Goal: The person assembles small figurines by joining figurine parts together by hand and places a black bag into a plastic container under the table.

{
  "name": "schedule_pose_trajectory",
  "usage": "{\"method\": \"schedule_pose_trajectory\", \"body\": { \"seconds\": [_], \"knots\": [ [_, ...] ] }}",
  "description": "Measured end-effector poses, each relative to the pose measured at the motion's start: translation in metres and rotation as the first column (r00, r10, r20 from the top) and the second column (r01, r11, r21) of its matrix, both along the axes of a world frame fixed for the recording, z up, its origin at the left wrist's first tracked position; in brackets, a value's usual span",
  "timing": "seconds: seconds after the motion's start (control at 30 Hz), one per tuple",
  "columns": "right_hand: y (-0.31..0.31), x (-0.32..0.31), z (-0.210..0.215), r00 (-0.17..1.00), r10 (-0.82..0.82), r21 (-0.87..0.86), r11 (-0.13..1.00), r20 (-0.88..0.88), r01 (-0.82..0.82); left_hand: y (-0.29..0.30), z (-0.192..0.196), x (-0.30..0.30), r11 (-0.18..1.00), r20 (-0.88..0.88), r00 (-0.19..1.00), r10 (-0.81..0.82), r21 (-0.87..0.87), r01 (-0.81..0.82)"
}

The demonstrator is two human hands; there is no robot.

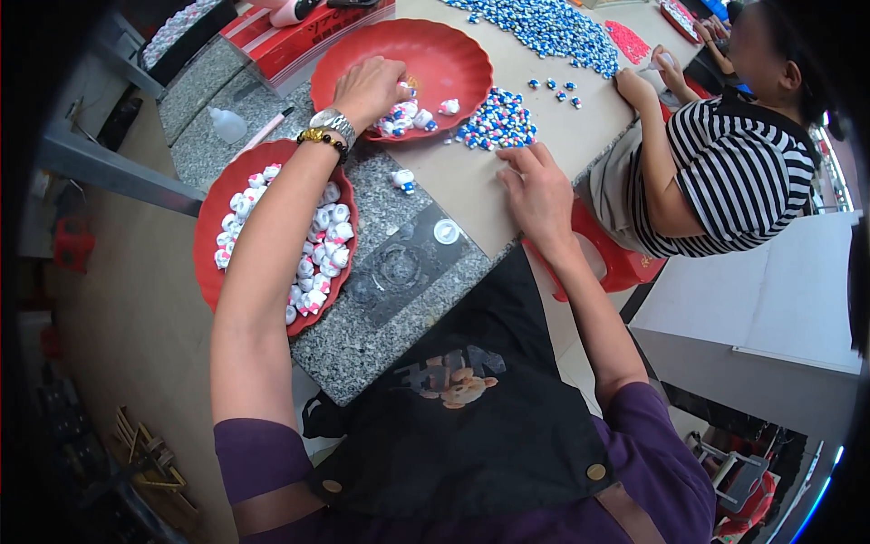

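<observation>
My left hand (pixel 370 89), with a watch and a beaded bracelet at its wrist, reaches into a scalloped red plate (pixel 340 63). Its fingers curl down among small white figurines (pixel 422 119) with blue and pink parts; whatever they hold is hidden. My right hand (pixel 538 195) rests at the table's edge with thumb and fingers apart, nothing visible in it. Just beyond its fingertips lies a heap of tiny blue, white and pink pieces (pixel 497 120). One loose figurine (pixel 403 180) sits on the grey stone top between my hands.
Under my left forearm stands a second red plate (pixel 207 263) of white-and-pink figurines. A squeeze bottle (pixel 227 125), a pen (pixel 269 127) and a red box (pixel 281 45) are at the left. A co-worker in a striped shirt (pixel 739 172) sits at the right, near a large blue heap (pixel 544 32).
</observation>
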State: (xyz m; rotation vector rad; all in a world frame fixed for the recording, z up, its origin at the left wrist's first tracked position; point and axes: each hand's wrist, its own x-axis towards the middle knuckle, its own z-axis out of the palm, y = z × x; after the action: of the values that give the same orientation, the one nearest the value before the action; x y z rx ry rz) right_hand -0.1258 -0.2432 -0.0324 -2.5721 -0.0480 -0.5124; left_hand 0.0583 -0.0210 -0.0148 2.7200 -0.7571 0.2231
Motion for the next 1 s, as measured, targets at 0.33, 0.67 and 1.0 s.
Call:
{"method": "schedule_pose_trajectory", "body": {
  "seconds": [0.33, 0.67, 1.0],
  "knots": [
    [0.026, 0.042, -0.007, 0.991, 0.129, -0.288, 0.951, 0.030, -0.115, 0.007, 0.028, -0.025, 0.890, -0.103, 0.995, 0.009, -0.452, -0.055],
    [0.024, 0.039, -0.004, 0.979, 0.191, -0.324, 0.923, -0.077, -0.205, 0.050, 0.048, -0.209, -0.160, -0.343, 0.406, -0.847, -0.564, -0.810],
    [0.025, -0.002, 0.010, 0.902, 0.362, 0.708, 0.699, -0.233, -0.098, 0.040, 0.009, -0.265, -0.230, -0.189, 0.338, -0.922, -0.436, -0.870]
  ]
}}
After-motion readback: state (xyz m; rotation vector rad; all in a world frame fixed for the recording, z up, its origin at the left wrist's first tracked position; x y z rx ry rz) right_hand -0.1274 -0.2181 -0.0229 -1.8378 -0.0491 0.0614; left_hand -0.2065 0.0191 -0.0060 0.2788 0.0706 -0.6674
